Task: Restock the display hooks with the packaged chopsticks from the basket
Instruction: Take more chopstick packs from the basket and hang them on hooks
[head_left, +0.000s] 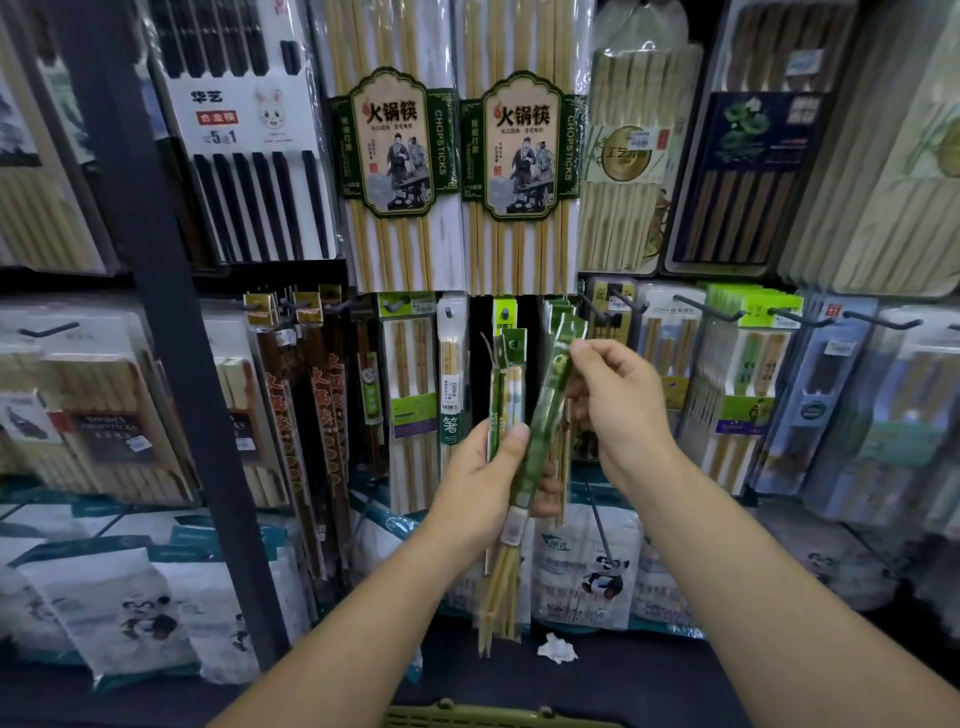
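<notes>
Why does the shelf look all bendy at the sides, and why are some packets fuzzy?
Head view: the wide lens bends the edges, so the dark post leans; the big green-labelled packs in the middle look sharp, the side packets soft and dim; the green packet held by the left hand and right hand is slightly smeared.

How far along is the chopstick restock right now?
Done: a green-topped pack hangs mid-display, though whether it's newly placed is unclear. In hand: the left hand grips a bundle of packs while the right hand pinches one green pack near its top, not yet hooked. Left: that bundle; the basket shows only its rim, contents hidden.
</notes>
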